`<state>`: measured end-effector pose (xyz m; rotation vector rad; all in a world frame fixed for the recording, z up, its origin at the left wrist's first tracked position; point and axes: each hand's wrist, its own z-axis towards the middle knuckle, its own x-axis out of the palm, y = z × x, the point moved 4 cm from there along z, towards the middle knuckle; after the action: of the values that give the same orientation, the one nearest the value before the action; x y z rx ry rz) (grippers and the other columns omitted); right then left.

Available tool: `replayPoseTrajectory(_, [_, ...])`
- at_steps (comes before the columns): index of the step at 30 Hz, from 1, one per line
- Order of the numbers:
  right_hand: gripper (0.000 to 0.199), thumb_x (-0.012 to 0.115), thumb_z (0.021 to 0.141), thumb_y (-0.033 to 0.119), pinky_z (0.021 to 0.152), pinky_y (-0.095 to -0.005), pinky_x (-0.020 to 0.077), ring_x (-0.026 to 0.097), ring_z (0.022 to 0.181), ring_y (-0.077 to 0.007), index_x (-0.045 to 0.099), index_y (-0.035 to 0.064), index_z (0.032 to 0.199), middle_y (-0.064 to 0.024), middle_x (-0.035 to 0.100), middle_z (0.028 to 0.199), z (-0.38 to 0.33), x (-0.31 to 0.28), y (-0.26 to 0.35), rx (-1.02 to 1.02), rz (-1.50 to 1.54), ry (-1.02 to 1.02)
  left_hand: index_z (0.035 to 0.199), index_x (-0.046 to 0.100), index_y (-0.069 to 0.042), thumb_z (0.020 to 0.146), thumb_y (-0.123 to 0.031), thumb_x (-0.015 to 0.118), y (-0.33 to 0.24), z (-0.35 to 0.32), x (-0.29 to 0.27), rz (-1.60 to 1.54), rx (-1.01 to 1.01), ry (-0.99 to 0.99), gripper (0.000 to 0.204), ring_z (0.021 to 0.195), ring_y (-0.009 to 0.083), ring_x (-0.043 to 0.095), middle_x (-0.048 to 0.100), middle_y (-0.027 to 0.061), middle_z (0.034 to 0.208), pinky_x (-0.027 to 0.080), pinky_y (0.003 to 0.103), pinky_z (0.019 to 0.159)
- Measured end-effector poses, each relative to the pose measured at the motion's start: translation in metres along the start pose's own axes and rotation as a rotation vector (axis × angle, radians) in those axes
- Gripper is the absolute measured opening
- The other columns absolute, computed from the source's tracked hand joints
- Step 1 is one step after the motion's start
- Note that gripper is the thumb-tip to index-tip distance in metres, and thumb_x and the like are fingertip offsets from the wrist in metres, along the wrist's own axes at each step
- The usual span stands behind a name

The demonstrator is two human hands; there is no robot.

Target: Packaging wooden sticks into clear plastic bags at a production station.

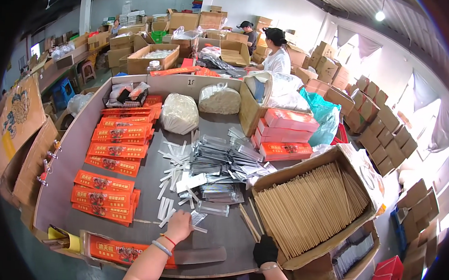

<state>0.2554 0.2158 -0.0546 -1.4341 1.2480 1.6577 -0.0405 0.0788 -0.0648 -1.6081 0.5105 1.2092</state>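
My left hand [179,225] rests on the grey table [79,148] near the front edge, fingers curled over small clear and white packets [197,218]; whether it grips one is not visible. My right hand [265,250], in a black glove, sits at the front corner of a cardboard box of wooden chopsticks [312,204], fingers bent, nothing visibly in it. A few loose chopsticks [251,222] lie between the hands. A pile of clear sleeves and white packets [218,165] spreads across the middle of the table.
Orange paper sleeves [114,150] lie in rows on the left. Two white bagged bundles [179,113] stand at the back, pink boxes [285,132] at right. Two people [276,52] work at the far end among cardboard boxes. A red bin [386,274] sits low right.
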Motion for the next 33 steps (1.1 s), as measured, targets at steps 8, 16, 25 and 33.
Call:
replayPoseTrajectory(8, [0.014,0.051,0.093,0.013,0.074,-0.0414,0.0496,0.061,0.083,-0.0303,0.055,0.0014,0.1,-0.0154,0.061,0.089,-0.012,-0.031,0.028,-0.17,0.455,-0.261,0.087,0.064,-0.002,0.059,-0.032,0.084,0.04,0.015,0.005,-0.035,-0.205,-0.039,0.046,0.084,0.0375,0.063,0.064,0.0195,0.087,0.052,0.042,0.075])
replayPoseTrajectory(16, [0.013,0.051,0.094,0.012,0.065,-0.0402,0.0477,0.062,0.077,-0.033,0.059,0.0032,0.097,-0.0161,0.062,0.083,-0.047,0.026,0.059,-0.188,0.781,-0.267,0.078,0.063,-0.009,0.072,-0.028,0.074,0.023,0.012,-0.002,-0.25,-0.15,-0.049,0.023,0.077,0.0379,0.063,0.065,0.0163,0.077,0.049,0.046,0.066])
replayPoseTrajectory(25, [0.025,0.053,0.098,0.025,0.066,-0.0316,0.0501,0.062,0.071,-0.0172,0.061,0.0069,0.112,-0.0063,0.063,0.082,-0.013,0.069,0.015,-0.036,1.117,0.063,0.095,0.067,-0.008,0.07,-0.027,0.08,-0.018,-0.079,-0.031,-0.252,0.089,0.292,0.034,0.079,0.0265,0.064,0.066,0.0088,0.084,0.051,0.039,0.071])
replayPoseTrajectory(33, [0.015,0.049,0.092,0.012,0.063,-0.0319,0.0474,0.057,0.068,-0.0169,0.062,0.0053,0.093,-0.0074,0.061,0.081,0.008,0.04,0.014,-0.134,1.155,-0.057,0.08,0.064,-0.01,0.074,-0.018,0.066,-0.045,-0.105,-0.026,0.054,0.257,-0.098,0.01,0.089,0.032,0.052,0.057,0.009,0.088,0.043,0.045,0.074])
